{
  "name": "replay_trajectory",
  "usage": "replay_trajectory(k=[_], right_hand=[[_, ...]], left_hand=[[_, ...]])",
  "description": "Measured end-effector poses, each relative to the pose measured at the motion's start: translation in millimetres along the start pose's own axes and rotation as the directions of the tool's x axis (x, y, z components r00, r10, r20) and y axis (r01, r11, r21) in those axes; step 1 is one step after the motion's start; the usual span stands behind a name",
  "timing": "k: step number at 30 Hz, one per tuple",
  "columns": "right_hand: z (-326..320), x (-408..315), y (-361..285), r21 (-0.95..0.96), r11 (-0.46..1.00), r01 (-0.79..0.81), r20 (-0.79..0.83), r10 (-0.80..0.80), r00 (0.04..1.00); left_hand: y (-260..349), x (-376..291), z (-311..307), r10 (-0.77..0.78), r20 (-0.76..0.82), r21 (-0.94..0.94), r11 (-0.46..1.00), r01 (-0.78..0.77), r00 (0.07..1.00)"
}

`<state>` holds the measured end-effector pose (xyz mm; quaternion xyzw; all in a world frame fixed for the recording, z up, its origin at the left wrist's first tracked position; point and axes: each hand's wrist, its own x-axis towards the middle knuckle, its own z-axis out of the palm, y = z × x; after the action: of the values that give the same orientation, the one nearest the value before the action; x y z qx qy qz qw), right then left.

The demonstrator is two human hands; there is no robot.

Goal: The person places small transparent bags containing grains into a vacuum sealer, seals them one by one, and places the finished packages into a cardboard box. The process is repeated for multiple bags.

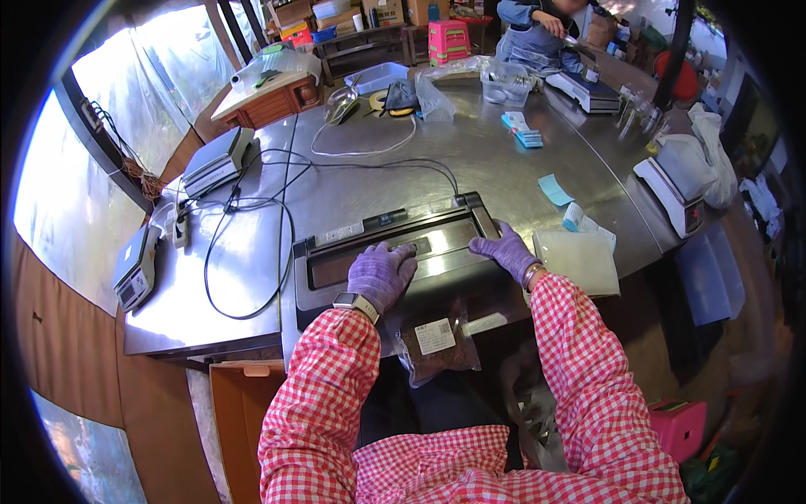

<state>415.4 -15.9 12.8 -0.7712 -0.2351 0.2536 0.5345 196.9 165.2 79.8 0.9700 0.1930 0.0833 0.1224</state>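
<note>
Both hands wear purple knit gloves. A black vacuum sealer [441, 268] lies at the table's near edge with its lid down. My left hand [382, 271] rests on the middle of the lid, its fingers near a small panel. My right hand [505, 252] presses on the lid's right end, thumb on top and the fingers partly hidden at the far side. A clear plastic bag [437, 345] with dark contents and a white printed label hangs from the sealer's front, below and between my hands. A power strip [340, 234] lies behind the sealer.
Black cables [293, 217] loop across the steel table [352, 179]. Scales [217, 160] stand at the left; another scale [670, 195] is at the right. A stack of translucent bags [576, 261] lies right of the sealer. Across the table, a person [535, 38] works by a scale [585, 91].
</note>
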Motion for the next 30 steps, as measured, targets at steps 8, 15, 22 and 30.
replay_trajectory(k=[8, 15, 22, 30], right_hand=[[-1.2, 2.5, 3.1, -0.047, 0.999, -0.006, 0.010, 0.007, 1.000], [0.1, 2.5, 3.1, -0.069, 0.998, -0.002, -0.011, 0.001, 1.000], [-0.2, 2.4, 5.1, -0.062, 0.998, 0.009, -0.015, -0.010, 1.000], [0.4, 1.6, 2.8, -0.046, 0.999, 0.009, -0.013, -0.010, 1.000]], left_hand=[[-2.2, -3.7, 2.2, -0.028, -0.103, -0.149, 0.989, 0.012, 0.994], [-4.6, -1.3, 4.8, -0.023, -0.105, -0.107, 0.994, 0.012, 0.994], [-4.6, -0.8, 4.6, -0.035, -0.089, -0.091, 0.995, 0.027, 0.995], [-5.2, -1.1, 4.5, -0.036, -0.082, -0.091, 0.995, 0.028, 0.996]])
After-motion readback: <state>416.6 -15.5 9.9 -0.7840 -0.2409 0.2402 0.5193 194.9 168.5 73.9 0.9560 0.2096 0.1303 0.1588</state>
